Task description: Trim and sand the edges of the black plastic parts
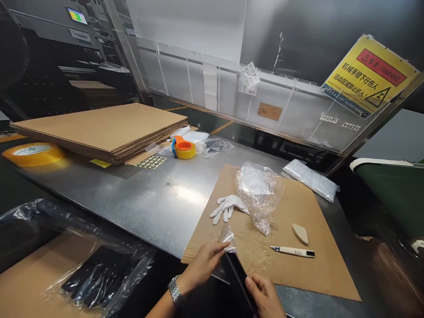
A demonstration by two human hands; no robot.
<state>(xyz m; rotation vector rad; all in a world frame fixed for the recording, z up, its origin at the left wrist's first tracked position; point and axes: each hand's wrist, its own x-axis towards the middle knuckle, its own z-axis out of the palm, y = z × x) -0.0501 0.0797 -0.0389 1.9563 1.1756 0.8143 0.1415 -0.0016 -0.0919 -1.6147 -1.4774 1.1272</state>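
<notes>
My left hand (206, 261), with a metal-band watch (175, 290) on its wrist, is closed in a pinch on a clear plastic bag (228, 236) at the upper end of a long, flat black object (237, 278). The black object's exact kind does not show. My right hand (265, 295) grips its lower right edge, thumb on top. Just beyond my hands, a white glove (228, 207) lies on a cardboard sheet (318, 274). To the right on the same sheet are a craft knife (293, 251) marked A26 and a beige wedge-shaped piece (300, 234).
Crumpled clear plastic (258, 181) and a white wrapped packet (311, 179) lie farther back. A tape dispenser (184, 148), a sticker sheet (150, 162), stacked cardboard (99, 126) and a tape roll (35, 153) are leftward. Bagged black items (99, 276) sit lower left.
</notes>
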